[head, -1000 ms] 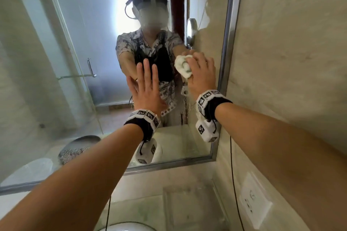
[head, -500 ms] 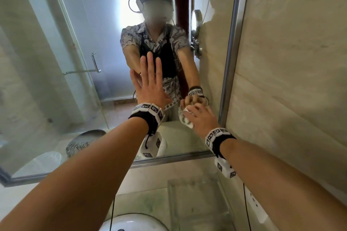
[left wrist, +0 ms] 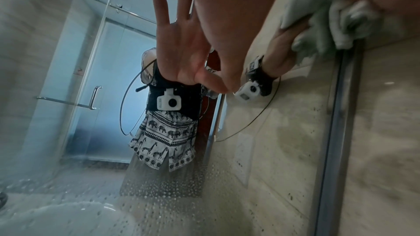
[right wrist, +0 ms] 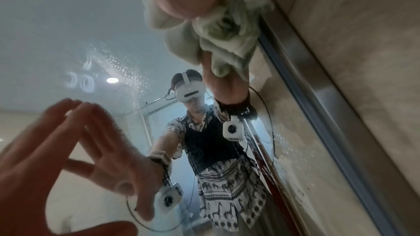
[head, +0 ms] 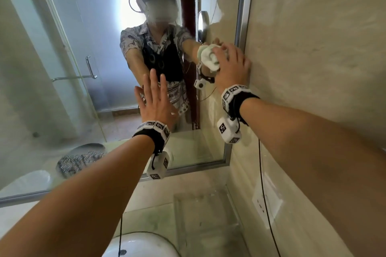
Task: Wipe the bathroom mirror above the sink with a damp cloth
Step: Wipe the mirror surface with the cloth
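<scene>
Mirror [head: 69,52] glass is mounted on the wall above the sink [head: 144,245], bounded at the right by a metal frame [head: 242,6]. A bunched pale cloth [head: 208,57] is pressed against the glass just beside that frame, at the upper right. The cloth is gripped by the right hand [head: 232,67], with the fingers curled round it. The left hand [head: 155,100] is laid flat against the glass lower down and to the left, its fingers straight and slightly spread. Water droplets [left wrist: 172,186] are seen on the lower glass. A wall socket [head: 268,202] is fitted on the tiled side wall.
</scene>
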The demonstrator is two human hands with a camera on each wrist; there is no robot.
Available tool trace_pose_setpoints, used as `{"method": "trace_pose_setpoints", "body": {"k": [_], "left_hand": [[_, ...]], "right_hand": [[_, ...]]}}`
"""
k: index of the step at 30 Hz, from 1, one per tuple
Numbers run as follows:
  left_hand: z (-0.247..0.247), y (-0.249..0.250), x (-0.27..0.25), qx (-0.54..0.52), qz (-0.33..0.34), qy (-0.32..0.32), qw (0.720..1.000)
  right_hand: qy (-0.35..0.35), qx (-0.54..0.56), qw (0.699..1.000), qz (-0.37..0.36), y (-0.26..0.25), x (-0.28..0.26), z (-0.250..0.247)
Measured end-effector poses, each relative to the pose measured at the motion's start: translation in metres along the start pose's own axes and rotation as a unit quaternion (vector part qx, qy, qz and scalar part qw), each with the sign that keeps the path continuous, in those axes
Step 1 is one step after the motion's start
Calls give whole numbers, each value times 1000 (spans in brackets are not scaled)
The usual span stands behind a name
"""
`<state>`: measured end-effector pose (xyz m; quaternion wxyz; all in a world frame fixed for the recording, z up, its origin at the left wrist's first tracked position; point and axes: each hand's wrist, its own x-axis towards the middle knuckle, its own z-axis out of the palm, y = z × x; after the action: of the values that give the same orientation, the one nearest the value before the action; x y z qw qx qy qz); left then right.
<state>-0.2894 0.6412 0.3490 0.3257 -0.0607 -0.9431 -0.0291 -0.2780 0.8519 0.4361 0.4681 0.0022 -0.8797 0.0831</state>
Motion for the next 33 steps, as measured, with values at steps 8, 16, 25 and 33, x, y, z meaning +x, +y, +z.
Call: {"method": "trace_pose_setpoints", "body": {"k": [8, 16, 25, 33], "left_hand": [[14, -1, 3, -17, 7, 23, 1000], [16, -1, 4, -13, 5, 21, 1000], [15, 0, 3, -10, 6, 23, 1000], [8, 2, 0, -1, 5, 16, 1000]], "right_hand": [[91, 20, 996, -9, 17, -55, 78], [102, 5, 995, 6, 14, -87, 99], [7, 8, 1000, -4, 22, -125, 103], [-136, 48, 990, -11, 30, -145, 105]]}}
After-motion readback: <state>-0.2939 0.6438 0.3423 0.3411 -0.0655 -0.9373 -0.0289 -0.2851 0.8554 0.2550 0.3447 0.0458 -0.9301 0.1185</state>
